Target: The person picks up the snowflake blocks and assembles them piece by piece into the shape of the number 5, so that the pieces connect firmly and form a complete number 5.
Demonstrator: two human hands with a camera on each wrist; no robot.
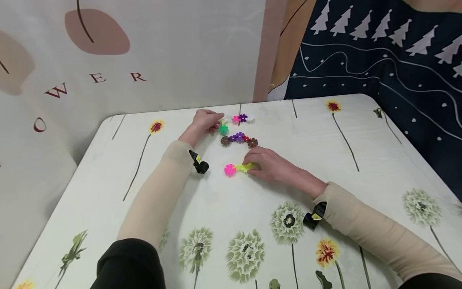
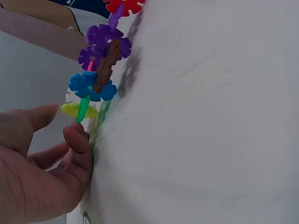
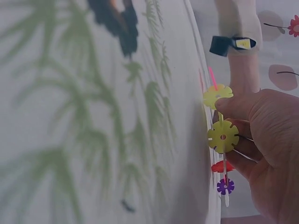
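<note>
My left hand (image 1: 205,122) is at the far left end of notched plastic building discs joined in a line. In the left wrist view its thumb and index fingertip lie apart, close to a yellow disc (image 2: 71,109) and a green disc (image 2: 82,109). A blue disc (image 2: 84,86) and a brown disc (image 2: 108,63) appear just beyond. My right hand (image 1: 268,163) pinches a short chain of yellow discs (image 1: 244,167), its thumb pressing one yellow disc (image 3: 211,97). A pink disc (image 1: 229,170) is joined at the chain's left end. Some of the yellow discs are hidden by the fingers.
Between the hands lies a row of brown, purple and red discs (image 1: 239,137). Behind it, pink and dark purple discs (image 1: 243,118) lie between pale ones. The white floral cloth (image 1: 202,200) covers the table, up against a printed wall hanging (image 1: 202,52) at the back.
</note>
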